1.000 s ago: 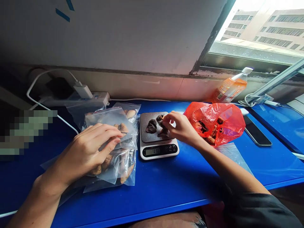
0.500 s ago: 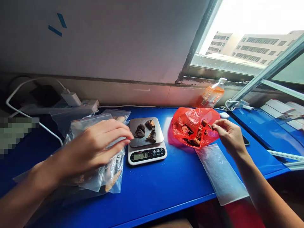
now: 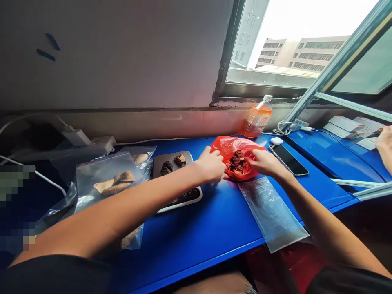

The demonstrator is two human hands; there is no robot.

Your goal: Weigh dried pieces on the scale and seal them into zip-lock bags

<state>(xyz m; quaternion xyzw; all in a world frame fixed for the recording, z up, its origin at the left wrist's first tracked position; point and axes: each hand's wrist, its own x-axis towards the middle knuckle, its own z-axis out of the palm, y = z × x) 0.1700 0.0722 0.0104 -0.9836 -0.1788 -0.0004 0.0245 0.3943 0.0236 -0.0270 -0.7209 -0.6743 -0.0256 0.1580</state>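
Observation:
A red plastic bag (image 3: 228, 143) lies open on the blue table, with brownish-red dried pieces (image 3: 237, 163) inside. My left hand (image 3: 212, 165) is closed on the bag's left edge. At its right edge, my right hand (image 3: 265, 162) has its fingers curled and pinched on the rim. Under my left forearm sits a kitchen scale (image 3: 159, 163), its display mostly hidden. Dark dried chunks (image 3: 180, 160) rest on its plate. A flat clear zip bag (image 3: 275, 216) lies below my right hand, hanging over the table edge.
Clear zip bags (image 3: 85, 175) holding pale dried slices (image 3: 114, 183) are piled at the left. A drink bottle (image 3: 259, 116) stands by the wall. A phone (image 3: 289, 159) and a white case (image 3: 276, 141) lie at the right. Another person's hand (image 3: 385, 145) shows at the far right, near white boxes (image 3: 344, 125).
My left hand has moved right, from beside the scale to the red bag. My right hand has come to the bag's rim. The view has shifted, and another person's hand has appeared at right.

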